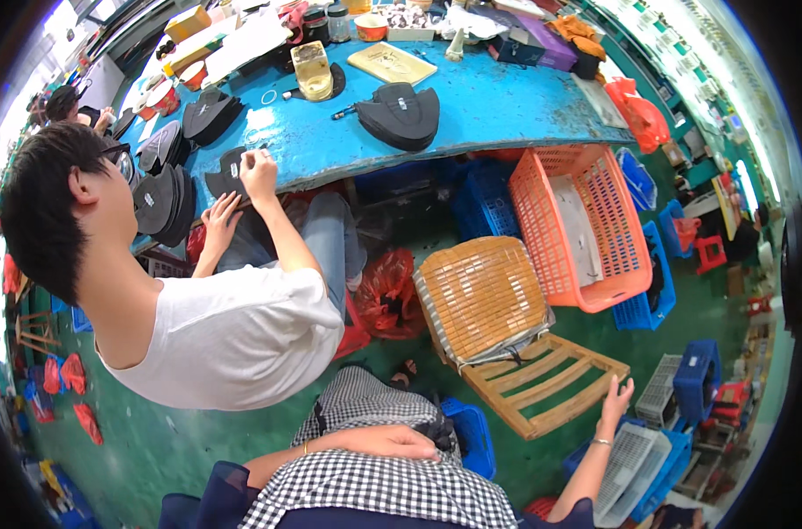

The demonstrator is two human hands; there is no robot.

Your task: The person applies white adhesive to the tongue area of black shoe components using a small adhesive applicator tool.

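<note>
My left hand (394, 442) lies flat on the black-and-white checked cloth (357, 485) across my lap, its fingers stretched out and holding nothing. Out to the right, my right hand (614, 407) has its fingers apart beside the end of the slatted wooden back of a chair (542, 381). Whether the fingertips touch the wood I cannot tell. The chair's seat carries a mat of tan bamboo tiles (485, 295).
A co-worker in a white shirt (233, 339) sits at the left, hands on a black pad at the blue table (304, 150). Stacked black pads (399, 116) lie on the table. An orange crate (542, 225) stands beyond the chair; a blue bin (471, 436) is near my lap.
</note>
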